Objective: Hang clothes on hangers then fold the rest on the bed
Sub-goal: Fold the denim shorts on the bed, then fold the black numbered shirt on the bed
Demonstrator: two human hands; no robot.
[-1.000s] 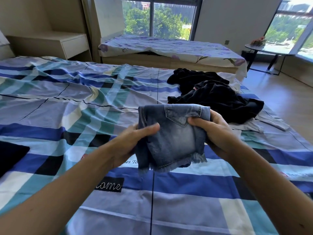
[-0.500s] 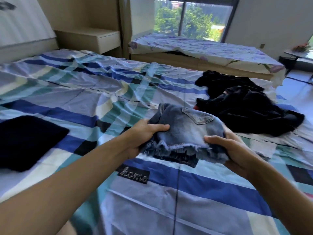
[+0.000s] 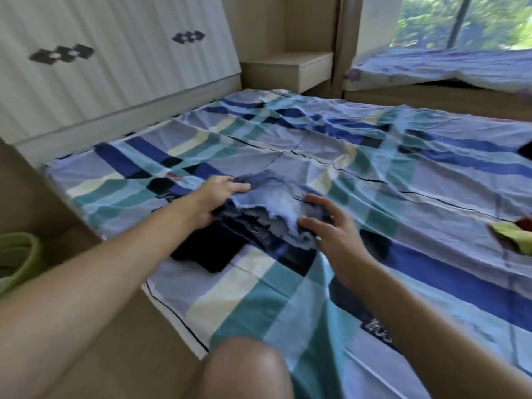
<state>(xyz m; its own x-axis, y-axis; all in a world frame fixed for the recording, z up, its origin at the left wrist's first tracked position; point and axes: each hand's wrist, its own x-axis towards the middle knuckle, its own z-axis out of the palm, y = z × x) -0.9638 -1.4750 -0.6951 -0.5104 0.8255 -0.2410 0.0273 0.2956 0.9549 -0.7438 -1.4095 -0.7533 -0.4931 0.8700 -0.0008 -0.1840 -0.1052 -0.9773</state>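
Note:
Folded blue denim shorts [image 3: 270, 205] with a frayed hem sit low over a dark folded garment [image 3: 210, 251] near the left edge of the plaid bed [image 3: 403, 182]. My left hand [image 3: 216, 194] grips the shorts' left side, fingers curled over the top. On the shorts' right edge lies my right hand [image 3: 334, 228], fingers spread and loose, fingertips touching the denim. The view is motion-blurred.
A yellow-green garment [image 3: 509, 236] lies on the bed at the far right. A green basket-like object [image 3: 17, 260] sits on the floor at left. The white headboard [image 3: 115, 67], a nightstand [image 3: 288, 67] and a second bed [image 3: 446, 67] stand behind. My knee [image 3: 247, 370] is at the bed's near edge.
I have turned left and carried the shorts to the bed's left side, lowering them onto the dark folded garment. My right hand has loosened from a grip to a light touch.

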